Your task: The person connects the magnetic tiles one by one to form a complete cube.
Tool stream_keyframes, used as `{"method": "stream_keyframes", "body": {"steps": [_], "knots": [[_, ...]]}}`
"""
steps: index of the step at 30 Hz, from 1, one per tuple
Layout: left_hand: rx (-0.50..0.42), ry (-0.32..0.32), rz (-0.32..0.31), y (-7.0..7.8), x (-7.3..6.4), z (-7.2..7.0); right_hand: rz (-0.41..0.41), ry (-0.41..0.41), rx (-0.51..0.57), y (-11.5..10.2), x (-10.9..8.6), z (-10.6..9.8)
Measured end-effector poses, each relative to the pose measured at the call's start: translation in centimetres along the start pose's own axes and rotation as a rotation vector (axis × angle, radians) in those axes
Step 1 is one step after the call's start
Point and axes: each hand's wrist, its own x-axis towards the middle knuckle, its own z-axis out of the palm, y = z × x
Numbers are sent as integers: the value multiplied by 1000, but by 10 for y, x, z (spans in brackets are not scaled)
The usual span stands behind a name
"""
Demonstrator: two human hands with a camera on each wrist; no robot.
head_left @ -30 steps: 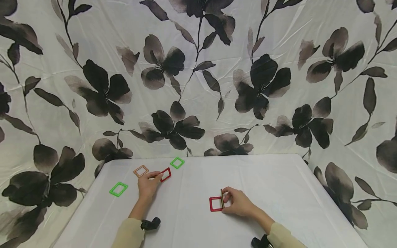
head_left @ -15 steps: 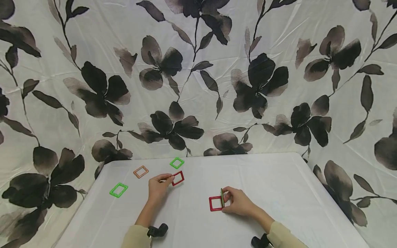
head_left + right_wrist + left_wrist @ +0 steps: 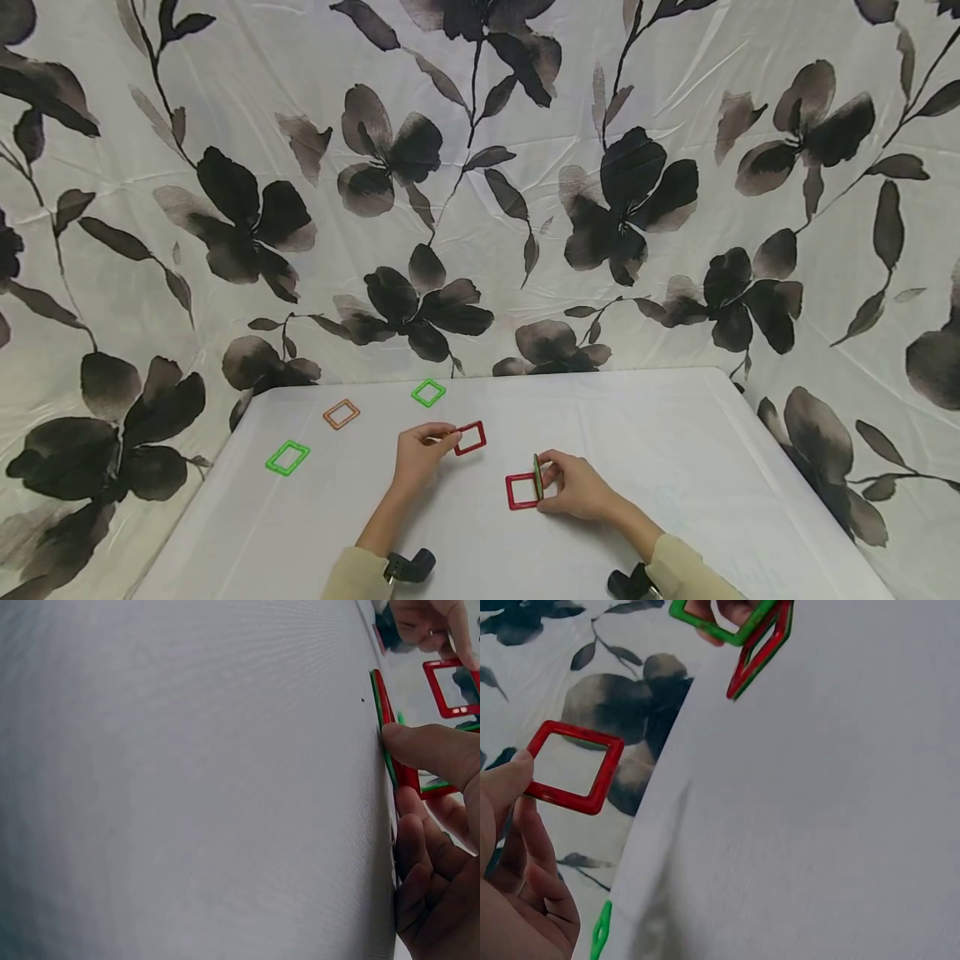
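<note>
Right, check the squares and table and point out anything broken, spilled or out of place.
Nothing stands out; no break or spill shows. The orange square and two green squares lie flat on the table at angles. The left hand holds a red square; the right hand holds an upright square at the edge of a second red square.

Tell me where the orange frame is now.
In the head view, the orange frame lies near the far left corner of the table, beyond the left hand, with one green frame to its left and another to its right.
</note>
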Motion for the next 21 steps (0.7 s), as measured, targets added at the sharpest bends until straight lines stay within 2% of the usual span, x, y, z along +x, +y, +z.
{"method": "stream_keyframes", "body": {"steps": [9,21], "knots": [[1,-95,44,1,-5,20,4,1,3,1,0,-2],[6,-149,37,-3,-14,33,-7,-4,20,0,0,-1]]}}
